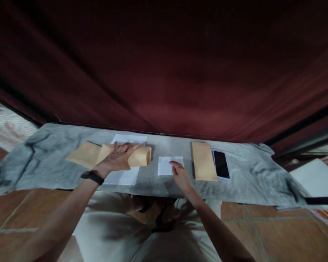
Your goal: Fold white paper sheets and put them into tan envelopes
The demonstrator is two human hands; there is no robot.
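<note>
My left hand lies across a bent or curled piece of brown paper, with its fingers spread. To its left a brown envelope rests at a slant, partly covered. A larger white sheet lies beneath the brown paper. My right hand is over a small white paper square, fingertips at its right part and fingers loosely bent. Nothing shows in its grasp. Just right of this hand are a stack of brown envelopes or a thick one and a dark-screened phone.
A grey cloth covers the narrow table, wrinkled at both ends. Behind it hangs a dark red curtain. My legs are close under the front edge. A white panel stands at the far right, and striped fabric shows at the far left.
</note>
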